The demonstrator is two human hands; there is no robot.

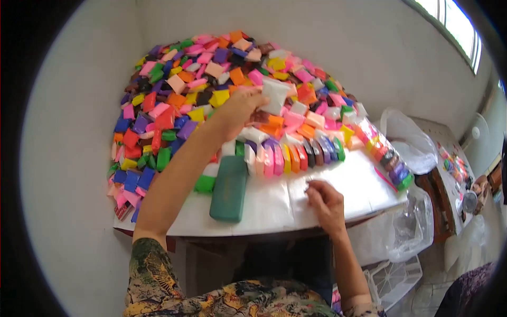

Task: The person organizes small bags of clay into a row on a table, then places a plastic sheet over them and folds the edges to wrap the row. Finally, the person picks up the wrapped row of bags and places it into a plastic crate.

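Note:
My left hand (240, 110) is raised over the pile, its fingers closed on a white packet (274, 96). Small soft packets in many colours (179, 100) are heaped beneath and behind it. In front of the heap, a row of packets (296, 157) stands on edge, running from white through pink, yellow, orange, red and dark ones to green. My right hand (326, 205) hovers or rests near the table's front, below that row, fingers curled together; what they hold, if anything, is too small to tell. Between my arms lies a dark green oblong case (229, 189).
The pale table (274, 214) meets walls at the left and back. A clear bag of stacked coloured packets (385, 153) lies at its right end. Clear plastic bags (409, 140) hang beyond. Another table (449, 164) and part of a person (470, 290) are at right.

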